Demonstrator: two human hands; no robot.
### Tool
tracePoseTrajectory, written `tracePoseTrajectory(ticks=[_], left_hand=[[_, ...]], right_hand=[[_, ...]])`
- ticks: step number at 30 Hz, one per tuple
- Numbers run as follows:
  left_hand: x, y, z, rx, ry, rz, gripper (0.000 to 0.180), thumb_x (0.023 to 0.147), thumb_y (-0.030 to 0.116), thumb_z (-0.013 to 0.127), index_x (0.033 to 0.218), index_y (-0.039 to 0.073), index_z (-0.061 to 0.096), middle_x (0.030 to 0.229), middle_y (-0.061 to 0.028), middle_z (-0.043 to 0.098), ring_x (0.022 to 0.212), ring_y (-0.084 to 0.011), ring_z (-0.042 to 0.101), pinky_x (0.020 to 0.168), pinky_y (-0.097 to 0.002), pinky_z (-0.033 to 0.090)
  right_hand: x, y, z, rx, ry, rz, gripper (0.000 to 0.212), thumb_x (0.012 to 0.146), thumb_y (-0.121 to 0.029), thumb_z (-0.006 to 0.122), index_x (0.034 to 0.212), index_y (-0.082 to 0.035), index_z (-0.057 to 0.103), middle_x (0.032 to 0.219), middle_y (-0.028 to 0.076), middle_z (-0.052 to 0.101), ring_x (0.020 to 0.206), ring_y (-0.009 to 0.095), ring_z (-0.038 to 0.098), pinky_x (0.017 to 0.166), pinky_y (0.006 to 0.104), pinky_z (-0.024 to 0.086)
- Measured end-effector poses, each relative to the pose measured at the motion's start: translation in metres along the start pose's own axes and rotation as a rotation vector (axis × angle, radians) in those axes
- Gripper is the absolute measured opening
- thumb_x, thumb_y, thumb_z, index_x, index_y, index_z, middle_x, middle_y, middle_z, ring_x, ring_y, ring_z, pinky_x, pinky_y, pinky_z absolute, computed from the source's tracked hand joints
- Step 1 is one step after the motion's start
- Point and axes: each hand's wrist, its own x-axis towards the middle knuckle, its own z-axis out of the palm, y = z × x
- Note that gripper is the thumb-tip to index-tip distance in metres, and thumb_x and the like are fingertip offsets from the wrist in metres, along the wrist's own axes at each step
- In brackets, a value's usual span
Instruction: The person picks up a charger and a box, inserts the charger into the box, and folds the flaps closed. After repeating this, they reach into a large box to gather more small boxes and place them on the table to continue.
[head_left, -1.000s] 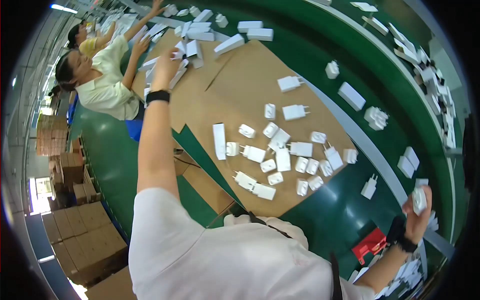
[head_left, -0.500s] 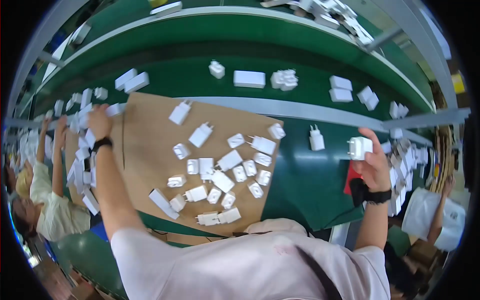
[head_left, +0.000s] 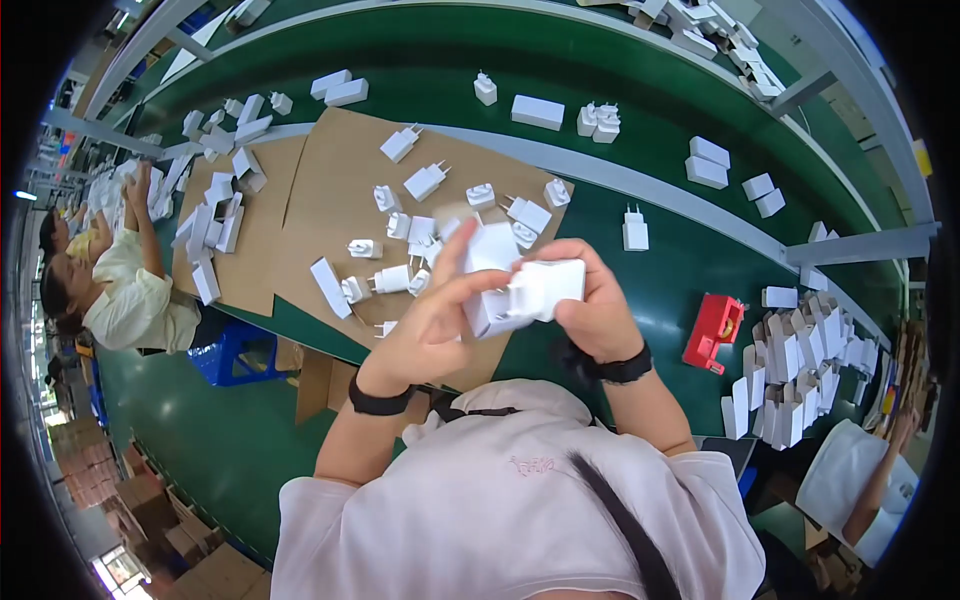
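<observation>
We hold a small white box [head_left: 487,262] in our left hand [head_left: 425,325] and a white charger [head_left: 545,287] in our right hand [head_left: 598,310], the two touching. Below them, more chargers [head_left: 415,225] lie scattered on brown cardboard [head_left: 320,200].

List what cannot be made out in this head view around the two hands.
- White charger: its far side, covered by the right hand.
- White box: its open end, hidden by the left hand.
- Cardboard sheet: near edge, behind both hands.
- Red tool: too small to identify.
</observation>
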Motion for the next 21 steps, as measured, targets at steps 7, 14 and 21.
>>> tracePoseTrajectory(ticks=[7, 14, 21], left_hand=[[-0.001, -0.042, 0.059, -0.406, 0.284, -0.158, 0.059, 0.064, 0.004, 0.072, 0.110, 0.009, 0.036, 0.132, -0.0168, 0.026, 0.114, -0.0252, 0.041, 0.091, -0.0354, 0.040], [-0.001, -0.034, 0.071, -0.412, 0.088, -0.276, 0.083, 0.067, 0.003, 0.073, 0.132, 0.005, 0.021, 0.107, -0.0146, 0.055, 0.096, -0.0178, 0.055, 0.079, -0.0281, 0.047], [-0.002, -0.034, 0.078, 0.118, 0.032, -0.082, 0.049, 0.075, 0.007, 0.065, 0.119, 0.003, 0.044, 0.109, -0.0133, 0.053, 0.098, -0.0229, 0.052, 0.081, -0.0320, 0.044]], right_hand=[[-0.048, -0.019, 0.003, -0.153, 0.045, -0.022, 0.065, 0.066, -0.017, 0.077, 0.116, -0.010, 0.036, 0.103, 0.011, 0.057, 0.095, 0.021, 0.057, 0.080, 0.0322, 0.048], [-0.051, -0.080, -0.027, -0.497, 0.416, -0.283, 0.056, 0.070, -0.011, 0.073, 0.120, -0.006, 0.048, 0.103, 0.010, 0.058, 0.093, 0.017, 0.057, 0.078, 0.0272, 0.049], [-0.056, -0.080, -0.020, -0.806, 0.350, -0.305, 0.046, 0.072, -0.007, 0.071, 0.112, -0.004, 0.048, 0.102, 0.013, 0.060, 0.094, 0.018, 0.057, 0.081, 0.0280, 0.047]])
